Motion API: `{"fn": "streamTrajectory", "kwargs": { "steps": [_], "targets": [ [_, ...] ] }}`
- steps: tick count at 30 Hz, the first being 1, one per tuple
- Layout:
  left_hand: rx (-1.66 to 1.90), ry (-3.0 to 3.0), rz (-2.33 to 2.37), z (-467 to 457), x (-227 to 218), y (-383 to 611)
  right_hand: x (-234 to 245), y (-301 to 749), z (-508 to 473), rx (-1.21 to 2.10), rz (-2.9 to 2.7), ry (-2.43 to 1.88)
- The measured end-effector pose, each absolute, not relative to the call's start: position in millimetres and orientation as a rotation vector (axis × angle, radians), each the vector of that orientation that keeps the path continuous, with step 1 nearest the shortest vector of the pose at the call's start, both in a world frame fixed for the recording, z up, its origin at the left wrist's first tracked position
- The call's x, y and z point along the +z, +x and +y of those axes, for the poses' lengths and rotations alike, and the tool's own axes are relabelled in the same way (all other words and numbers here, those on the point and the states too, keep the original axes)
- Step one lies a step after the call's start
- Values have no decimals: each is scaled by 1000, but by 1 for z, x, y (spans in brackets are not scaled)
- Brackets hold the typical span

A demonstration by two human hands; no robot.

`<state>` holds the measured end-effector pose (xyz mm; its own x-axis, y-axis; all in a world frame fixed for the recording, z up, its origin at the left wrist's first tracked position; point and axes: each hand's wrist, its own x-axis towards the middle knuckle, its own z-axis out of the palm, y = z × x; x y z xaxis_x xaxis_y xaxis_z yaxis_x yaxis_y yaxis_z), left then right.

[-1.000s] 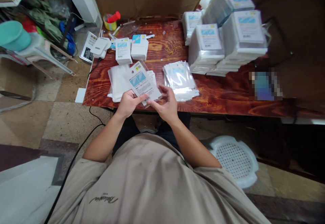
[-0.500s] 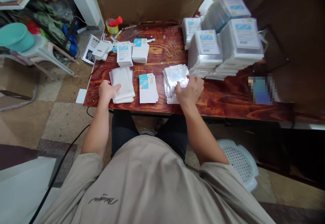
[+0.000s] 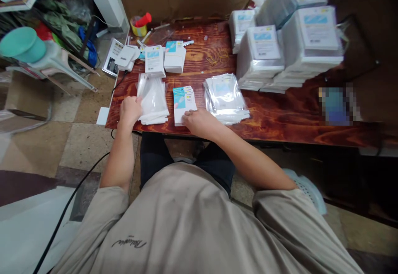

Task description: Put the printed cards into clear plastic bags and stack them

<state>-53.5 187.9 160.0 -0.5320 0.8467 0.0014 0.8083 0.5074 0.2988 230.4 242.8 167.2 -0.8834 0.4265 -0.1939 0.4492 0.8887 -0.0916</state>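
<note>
My left hand [image 3: 129, 110] rests on the near left edge of a stack of clear plastic sleeves [image 3: 154, 100], fingers curled on the top sleeve, which lifts slightly. My right hand [image 3: 199, 122] lies at the near edge of a small stack of white cards with blue print [image 3: 184, 99], fingertips touching the bottom of the stack. To the right lies a fanned pile of filled clear packets [image 3: 226, 96]. All sit on the red-brown wooden table [image 3: 280, 116].
Tall stacks of packed white packets [image 3: 289, 50] stand at the back right. Two smaller card stacks [image 3: 163, 57], a white device [image 3: 124, 56] and a tape roll [image 3: 139, 25] lie at the back left. A plastic stool [image 3: 307, 187] stands to my right, chairs to the left.
My right hand has left the pile of filled packets and moved left to the card stack. My left hand stays on the sleeves, whose top sheet has lifted.
</note>
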Motion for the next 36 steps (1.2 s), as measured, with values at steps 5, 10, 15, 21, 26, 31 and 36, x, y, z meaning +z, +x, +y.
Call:
{"fn": "streamTrajectory", "kwargs": {
  "steps": [5, 10, 15, 21, 26, 31, 36],
  "targets": [
    [652, 1353, 2679, 189, 157, -55, 169, 235, 240, -205, 2858, 708],
    [613, 1463, 2567, 192, 153, -58, 165, 241, 239, -252, 2888, 793],
    [749, 1619, 2553, 194, 145, -59, 162, 243, 236, -271, 2917, 834],
    [1519, 1177, 2315, 202, 135, -50, 155, 248, 238, -352, 3021, 996],
    [1832, 661, 1774, 209, 136, -21, 152, 263, 226, -1190, 3190, 1993],
    [1847, 474, 1577, 207, 148, 15, 148, 265, 197, -2800, 2224, 1845],
    [1765, 465, 1513, 202, 150, 41, 132, 254, 192, -2989, 1909, 1919]
  ]
}}
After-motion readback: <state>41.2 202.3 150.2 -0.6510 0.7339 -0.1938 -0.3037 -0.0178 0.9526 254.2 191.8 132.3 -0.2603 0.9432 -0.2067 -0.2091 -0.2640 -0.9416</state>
